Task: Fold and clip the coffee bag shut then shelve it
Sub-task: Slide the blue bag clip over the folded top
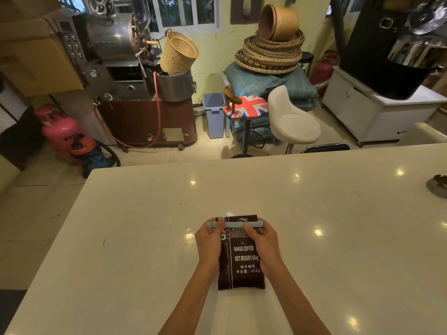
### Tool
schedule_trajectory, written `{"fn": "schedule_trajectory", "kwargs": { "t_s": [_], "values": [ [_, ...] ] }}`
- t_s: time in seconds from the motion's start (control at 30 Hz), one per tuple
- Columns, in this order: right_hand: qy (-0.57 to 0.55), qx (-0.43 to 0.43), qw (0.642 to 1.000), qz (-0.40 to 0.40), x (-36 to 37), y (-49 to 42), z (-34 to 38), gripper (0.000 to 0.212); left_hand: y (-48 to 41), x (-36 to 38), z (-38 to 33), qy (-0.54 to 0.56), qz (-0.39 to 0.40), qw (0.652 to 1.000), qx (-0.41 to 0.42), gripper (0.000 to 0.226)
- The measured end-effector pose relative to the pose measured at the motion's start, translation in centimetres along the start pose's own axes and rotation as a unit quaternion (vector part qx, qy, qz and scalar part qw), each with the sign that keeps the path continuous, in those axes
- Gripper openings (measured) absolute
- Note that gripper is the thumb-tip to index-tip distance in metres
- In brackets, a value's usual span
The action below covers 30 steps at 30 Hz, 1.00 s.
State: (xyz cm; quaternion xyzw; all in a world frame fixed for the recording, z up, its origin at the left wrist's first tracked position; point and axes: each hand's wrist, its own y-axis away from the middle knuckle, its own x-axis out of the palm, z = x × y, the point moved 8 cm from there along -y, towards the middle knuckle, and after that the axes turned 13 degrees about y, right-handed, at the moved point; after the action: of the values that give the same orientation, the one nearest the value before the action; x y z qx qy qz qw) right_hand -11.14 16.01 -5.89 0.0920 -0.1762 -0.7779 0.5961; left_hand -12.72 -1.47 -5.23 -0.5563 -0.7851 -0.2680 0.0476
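Note:
A dark brown coffee bag (242, 262) with white print lies flat on the white counter (314, 226), its top end pointing away from me. A long light-blue clip (235, 224) runs across the bag's upper end. My left hand (209, 243) pinches the clip's left end with thumb on top. At the bag's right side, my right hand (262, 240) holds the clip and the bag's upper part, fingers curled over them. Whether the top of the bag is folded under the clip I cannot tell.
A dark round object (439, 186) lies at the counter's right edge. Beyond the far edge stand a flag-patterned stool (245, 107), a white stool (292, 122), a coffee roaster (125, 68), a pink gas cylinder (63, 134) and a blue bin (214, 114).

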Motion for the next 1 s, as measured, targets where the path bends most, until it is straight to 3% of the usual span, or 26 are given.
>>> {"fn": "schedule_trajectory", "kwargs": {
  "t_s": [0.07, 0.17, 0.27, 0.47, 0.63, 0.73, 0.8, 0.9, 1.0],
  "values": [
    [-0.001, 0.0, 1.0, -0.014, -0.1, 0.0, -0.1, 0.026, 0.0, 0.4, 0.0, -0.025, 0.015, 1.0, -0.003, 0.01],
    [-0.021, 0.014, 0.998, -0.05, -0.8, -0.3, -0.3, 0.025, 0.1, 2.2, 0.2, -0.057, 0.098, 0.993, -0.015, 0.025],
    [-0.034, 0.012, 0.997, -0.068, -1.2, -0.9, 0.7, 0.024, 0.4, 3.0, 0.8, -0.149, 0.138, 0.979, 0.005, 0.031],
    [0.136, -0.015, 0.987, 0.08, 1.5, 0.5, 1.7, 0.031, 0.5, 0.8, -1.1, -0.167, 0.029, 0.981, 0.097, 0.018],
    [0.306, -0.105, 0.944, -0.061, 0.5, 1.7, 3.7, 0.036, 1.6, 2.1, -2.1, -0.139, 0.054, 0.985, 0.089, 0.023],
    [0.316, -0.122, 0.935, -0.102, -0.4, 1.5, 5.8, 0.041, 2.2, 3.2, -1.6, -0.116, 0.102, 0.987, 0.035, 0.038],
    [0.301, -0.118, 0.941, -0.102, -0.6, 1.6, 6.3, 0.046, 2.6, 3.3, -1.9, -0.113, 0.105, 0.987, 0.042, 0.032],
    [0.271, -0.114, 0.954, -0.059, -0.1, 2.1, 6.4, 0.045, 3.1, 3.1, -3.2, -0.152, 0.083, 0.979, 0.104, 0.021],
    [0.26, -0.111, 0.959, 0.024, 0.7, 2.4, 6.2, 0.031, 3.9, 2.9, -4.0, -0.163, 0.057, 0.974, 0.146, 0.016]
  ]
}}
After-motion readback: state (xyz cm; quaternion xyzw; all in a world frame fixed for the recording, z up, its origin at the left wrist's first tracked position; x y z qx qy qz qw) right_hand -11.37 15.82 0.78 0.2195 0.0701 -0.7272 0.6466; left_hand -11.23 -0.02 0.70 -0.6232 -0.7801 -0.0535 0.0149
